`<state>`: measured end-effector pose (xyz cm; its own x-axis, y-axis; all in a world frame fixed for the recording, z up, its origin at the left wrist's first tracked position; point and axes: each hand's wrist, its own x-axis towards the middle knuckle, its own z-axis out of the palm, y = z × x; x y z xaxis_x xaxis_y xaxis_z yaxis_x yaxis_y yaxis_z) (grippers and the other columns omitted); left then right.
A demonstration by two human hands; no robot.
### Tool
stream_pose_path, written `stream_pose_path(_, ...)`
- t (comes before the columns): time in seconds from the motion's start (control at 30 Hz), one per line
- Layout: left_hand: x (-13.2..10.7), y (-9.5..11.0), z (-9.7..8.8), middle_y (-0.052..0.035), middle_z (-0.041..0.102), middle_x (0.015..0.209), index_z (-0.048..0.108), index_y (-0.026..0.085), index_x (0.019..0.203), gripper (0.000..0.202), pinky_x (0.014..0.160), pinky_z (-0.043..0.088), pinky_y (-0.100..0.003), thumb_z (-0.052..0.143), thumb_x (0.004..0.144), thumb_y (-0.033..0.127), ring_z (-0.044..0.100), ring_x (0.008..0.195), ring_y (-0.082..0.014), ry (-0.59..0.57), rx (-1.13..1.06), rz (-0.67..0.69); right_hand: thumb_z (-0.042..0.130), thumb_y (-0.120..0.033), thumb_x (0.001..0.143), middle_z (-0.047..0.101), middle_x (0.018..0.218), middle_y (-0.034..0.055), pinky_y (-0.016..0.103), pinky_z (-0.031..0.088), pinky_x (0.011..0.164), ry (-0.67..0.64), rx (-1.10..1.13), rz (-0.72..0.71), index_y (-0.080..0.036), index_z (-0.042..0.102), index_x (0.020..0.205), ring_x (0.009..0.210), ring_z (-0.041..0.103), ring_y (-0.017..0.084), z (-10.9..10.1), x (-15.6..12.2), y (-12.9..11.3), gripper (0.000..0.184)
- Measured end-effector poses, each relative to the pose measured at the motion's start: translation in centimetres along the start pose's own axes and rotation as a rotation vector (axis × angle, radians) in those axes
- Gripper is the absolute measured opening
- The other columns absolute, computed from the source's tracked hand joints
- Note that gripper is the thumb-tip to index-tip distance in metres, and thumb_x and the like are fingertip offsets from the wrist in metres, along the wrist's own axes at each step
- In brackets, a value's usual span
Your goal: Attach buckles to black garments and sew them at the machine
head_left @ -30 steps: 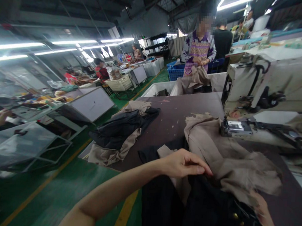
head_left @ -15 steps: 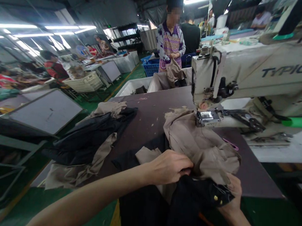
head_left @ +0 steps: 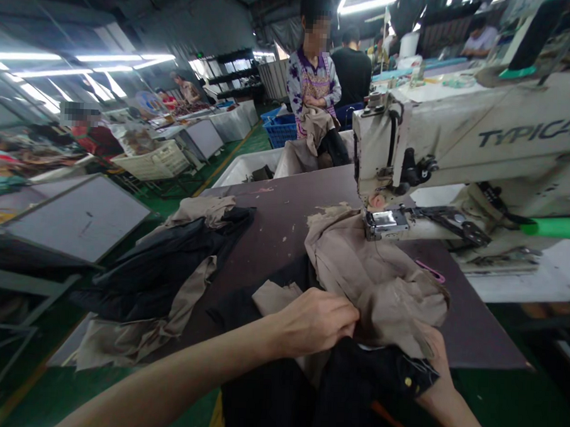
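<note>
The dark garment (head_left: 352, 399) hangs on the near side of the sewing machine (head_left: 458, 145), with beige cloth (head_left: 380, 287) bunched above it and lying on the bench (head_left: 275, 219) just below the machine's front end. The left hand (head_left: 315, 322) is curled nearly closed, seeming to pinch the layers where beige meets dark. The right hand (head_left: 436, 365), nearer the viewer than the machine, is bent around the garment's edge beside two brass-coloured buttons (head_left: 408, 382) and looks to have hold of it.

To handle this edge well, I would spread it evenly between both hands, line up the layers, and smooth the beige folds away so none gets trapped. The loose threads near the buttons are best kept clear of the fingers, and the pull should be light, since the beige edge looks frayed.

The left fingertips are tucked out of sight, and cloth covers much of the right fingers, so how firmly either grips cannot be told. The garment's lower part is cut off and very dark. Whether the beige cloth is sewn on is unclear.
</note>
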<state>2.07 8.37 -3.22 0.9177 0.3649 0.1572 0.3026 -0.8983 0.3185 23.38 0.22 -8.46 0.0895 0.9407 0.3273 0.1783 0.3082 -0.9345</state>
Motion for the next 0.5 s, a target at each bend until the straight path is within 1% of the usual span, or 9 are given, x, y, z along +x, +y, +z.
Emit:
stream_pose_path(0.1, 0.09, 0.13, -0.02, -0.0036, 0.064, 0.083, 0.059, 0.014, 0.090, 0.015, 0.067, 0.048, -0.024, 0.044, 0.093, 0.017, 0.060, 0.074, -0.0134, -0.017, 0.027, -0.019, 0.066, -0.028, 0.077, 0.060, 0.056, 0.0016, 0.028, 0.045, 0.049, 0.021, -0.062, -0.102, -0.023, 0.062, 0.066, 0.050, 0.055, 0.017, 0.34, 0.06, 0.02, 0.013)
stream_pose_path(0.2, 0.05, 0.24, -0.07, -0.0039, 0.064, 0.082, 0.059, 0.014, 0.090, 0.016, 0.066, 0.048, -0.023, 0.044, 0.092, 0.016, 0.060, 0.073, -0.0132, 0.010, 0.029, -0.051, 0.063, -0.024, 0.076, 0.055, 0.052, -0.0003, 0.027, 0.040, 0.045, 0.046, -0.110, -0.168, -0.022, 0.059, 0.062, 0.044, 0.050, 0.015, 0.46, 0.11, 0.21, 0.015)
stream_pose_path(0.27, -0.05, 0.25, -0.03, -0.0044, 0.064, 0.082, 0.060, 0.013, 0.090, 0.017, 0.067, 0.048, -0.023, 0.043, 0.092, 0.017, 0.060, 0.074, -0.0135, 0.041, 0.035, -0.060, 0.063, -0.025, 0.077, 0.056, 0.054, 0.0003, 0.027, 0.043, 0.047, 0.040, -0.129, -0.181, -0.022, 0.060, 0.064, 0.046, 0.051, 0.016, 0.35, 0.08, 0.36, 0.013)
stream_pose_path(0.33, -0.10, 0.23, 0.05, -0.0049, 0.064, 0.082, 0.060, 0.013, 0.091, 0.017, 0.068, 0.048, -0.023, 0.043, 0.092, 0.017, 0.060, 0.075, -0.0138, 0.059, 0.036, -0.054, 0.061, -0.026, 0.080, 0.060, 0.059, 0.0021, 0.028, 0.048, 0.052, 0.021, -0.142, -0.174, -0.022, 0.063, 0.070, 0.051, 0.055, 0.017, 0.21, 0.02, 0.48, 0.011)
stream_pose_path(0.43, 0.00, 0.23, 0.13, -0.0049, 0.063, 0.083, 0.059, 0.013, 0.092, 0.016, 0.070, 0.049, -0.024, 0.044, 0.092, 0.017, 0.060, 0.076, -0.0139, 0.035, 0.024, -0.035, 0.059, -0.026, 0.082, 0.066, 0.069, 0.0042, 0.029, 0.052, 0.059, 0.006, -0.160, -0.156, -0.022, 0.068, 0.083, 0.060, 0.061, 0.019, 0.16, 0.00, 0.53, 0.009)
stream_pose_path(0.5, 0.15, 0.28, 0.08, -0.0051, 0.062, 0.082, 0.059, 0.013, 0.090, 0.017, 0.067, 0.048, -0.024, 0.043, 0.093, 0.018, 0.058, 0.075, -0.0144, 0.010, 0.041, -0.024, 0.060, -0.026, 0.081, 0.065, 0.067, 0.0039, 0.029, 0.052, 0.058, 0.007, -0.170, -0.162, -0.023, 0.068, 0.084, 0.059, 0.061, 0.020, 0.29, 0.09, 0.47, 0.009)
